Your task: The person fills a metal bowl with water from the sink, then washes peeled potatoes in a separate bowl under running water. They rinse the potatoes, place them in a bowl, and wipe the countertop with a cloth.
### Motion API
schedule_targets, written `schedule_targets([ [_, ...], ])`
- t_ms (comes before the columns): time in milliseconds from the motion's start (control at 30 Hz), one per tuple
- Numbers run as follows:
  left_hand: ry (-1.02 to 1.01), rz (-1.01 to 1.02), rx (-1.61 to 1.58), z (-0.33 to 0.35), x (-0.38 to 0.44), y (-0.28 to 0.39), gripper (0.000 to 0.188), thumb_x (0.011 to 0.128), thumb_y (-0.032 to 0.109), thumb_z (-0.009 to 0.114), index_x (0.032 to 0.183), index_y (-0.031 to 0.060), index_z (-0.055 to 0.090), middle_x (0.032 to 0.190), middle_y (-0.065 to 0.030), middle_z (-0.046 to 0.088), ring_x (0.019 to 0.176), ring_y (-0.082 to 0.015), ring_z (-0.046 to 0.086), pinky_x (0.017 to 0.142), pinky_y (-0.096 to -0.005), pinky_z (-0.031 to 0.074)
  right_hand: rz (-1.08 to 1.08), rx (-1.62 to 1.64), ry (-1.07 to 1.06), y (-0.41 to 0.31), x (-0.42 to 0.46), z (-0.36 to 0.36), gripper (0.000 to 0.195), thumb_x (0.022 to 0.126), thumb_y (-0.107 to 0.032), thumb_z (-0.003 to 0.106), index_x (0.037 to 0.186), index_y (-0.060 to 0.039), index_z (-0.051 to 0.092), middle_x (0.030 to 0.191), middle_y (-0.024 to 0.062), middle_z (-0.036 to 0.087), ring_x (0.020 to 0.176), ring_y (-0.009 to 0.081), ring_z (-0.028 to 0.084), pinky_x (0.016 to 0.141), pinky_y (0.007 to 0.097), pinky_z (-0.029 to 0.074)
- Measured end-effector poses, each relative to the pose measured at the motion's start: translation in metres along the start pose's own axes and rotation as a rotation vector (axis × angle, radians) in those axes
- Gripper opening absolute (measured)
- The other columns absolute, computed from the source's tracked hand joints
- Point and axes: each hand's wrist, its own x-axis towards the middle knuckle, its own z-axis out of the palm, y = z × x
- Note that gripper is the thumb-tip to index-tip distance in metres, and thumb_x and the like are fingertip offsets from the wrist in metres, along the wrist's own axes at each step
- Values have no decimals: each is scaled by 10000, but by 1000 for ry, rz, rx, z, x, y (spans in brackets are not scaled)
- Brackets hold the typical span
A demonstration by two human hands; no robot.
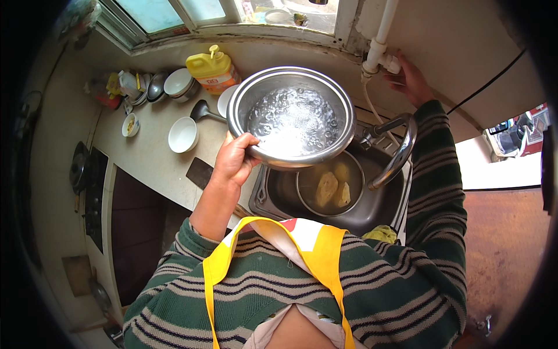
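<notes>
My left hand point(235, 159) grips the near-left rim of a stainless steel pot point(239, 94), thumb over the edge. Clear water point(296, 118) with bubbles and ripples lies inside the pot, which is held above the counter and the sink point(375, 213). Up by the wall, my right hand point(412, 80) has its fingers spread around the end of a white plastic pipe fitting point(392, 64); whether they touch it I cannot tell. Beneath the pot, a round metal basin point(362, 187) in the sink holds cloudy water and several pale yellowish food chunks point(327, 189). The curved faucet point(407, 144) stands right of the pot.
A cleaver point(199, 172) lies at the counter's front edge, partly behind my left arm. Left of the pot are a ladle point(201, 110), a white bowl point(183, 135), a small cup point(130, 125), stacked bowls point(178, 82) and a yellow jug point(211, 65). A yellow-green cloth point(381, 234) hangs by the sink.
</notes>
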Motion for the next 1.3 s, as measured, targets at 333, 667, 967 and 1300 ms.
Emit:
schedule_targets([
  [333, 12, 1, 5, -3, -11, -1, 399, 729, 4, 524, 1092, 119, 406, 909, -53, 524, 725, -162, 544, 570, -330, 489, -29, 43, -63, -1, 1, -1, 405, 876, -397, 525, 1097, -58, 521, 942, 39, 574, 823, 139, 581, 716, 265, 478],
  [667, 5, 33, -43, -21, -48, 0, 348, 743, 7, 520, 1060, 118, 430, 883, -45, 528, 707, -150, 545, 580, -330, 496, -235, 13, 147, 11, -83, -34, 307, 881, -295, 543, 1086, -67, 537, 952, 45, 582, 825, 125, 572, 697, 256, 476],
  [967, 41, 57, -123, -27, -73, 7, 111, 736, -32, 524, 816, 44, 507, 754, -41, 553, 660, -143, 565, 632, -293, 521, -99, -67, 164, -3, -64, -30, 412, 863, -426, 534, 1026, -48, 539, 780, 67, 573, 691, 134, 577, 579, 260, 503],
  [1300, 27, 68, -139, -12, -62, 20, 154, 728, -26, 528, 857, 54, 502, 734, -38, 526, 611, -154, 544, 566, -289, 495, 121, -9, 69, -12, -1, 2, 409, 851, -434, 564, 981, -47, 540, 751, 69, 585, 604, 136, 565, 555, 246, 492],
])
